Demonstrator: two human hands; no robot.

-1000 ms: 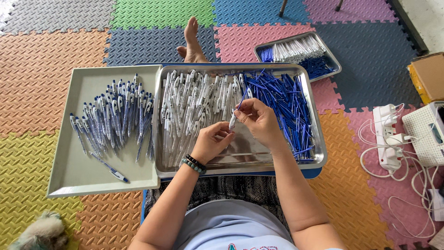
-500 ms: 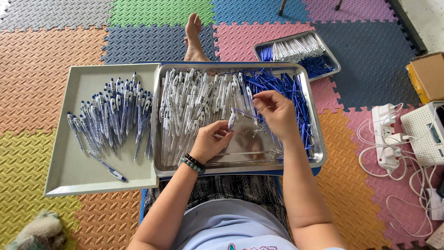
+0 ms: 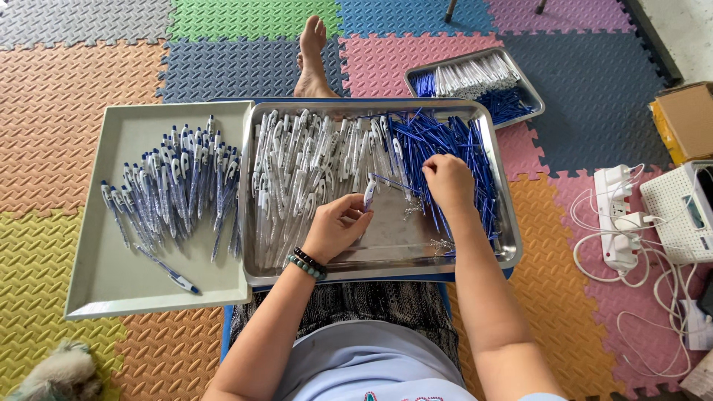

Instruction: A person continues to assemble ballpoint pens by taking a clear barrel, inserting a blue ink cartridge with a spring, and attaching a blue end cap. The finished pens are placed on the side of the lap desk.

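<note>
1. The left hand (image 3: 338, 226) pinches a white pen barrel (image 3: 369, 194) upright over the steel tray (image 3: 499, 245); a loose pinch could drop it among the white barrels (image 3: 312, 167).
2. The right hand (image 3: 448, 180), fingers curled, picks at the blue refills (image 3: 445, 145) and small springs (image 3: 413, 210); springs could scatter.
3. Finished pens (image 3: 174, 193) lie on a grey tray (image 3: 111, 275), on coloured foam floor mats (image 3: 67, 141).

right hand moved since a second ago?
Yes. The right hand went from the middle of the steel tray out right onto the blue refills.
</note>
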